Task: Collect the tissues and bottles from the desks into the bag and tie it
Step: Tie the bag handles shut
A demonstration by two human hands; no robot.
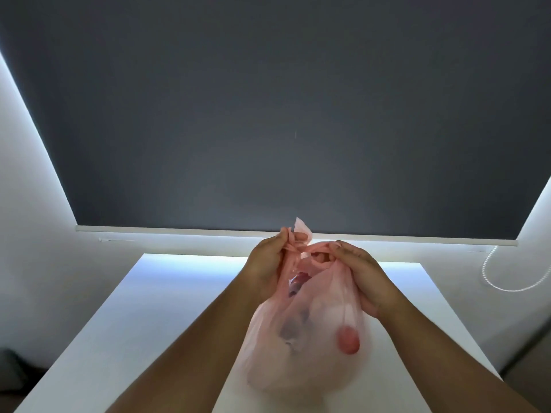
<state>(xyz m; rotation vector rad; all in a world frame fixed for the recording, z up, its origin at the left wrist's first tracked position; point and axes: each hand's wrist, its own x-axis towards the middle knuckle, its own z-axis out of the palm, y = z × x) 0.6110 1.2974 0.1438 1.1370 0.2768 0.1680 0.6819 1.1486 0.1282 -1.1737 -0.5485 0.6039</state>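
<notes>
Currently left hand and right hand both pinch the pink bag handles, bag mid-tabletop.

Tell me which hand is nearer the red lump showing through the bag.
Right. The right hand grips the bag on the side directly above the red lump; the left hand pinches the bag's top on the opposite side.

The bag is resting on the bench at lower centre, the left hand and right hand flanking its top; the roller blind is hanging behind.
</notes>
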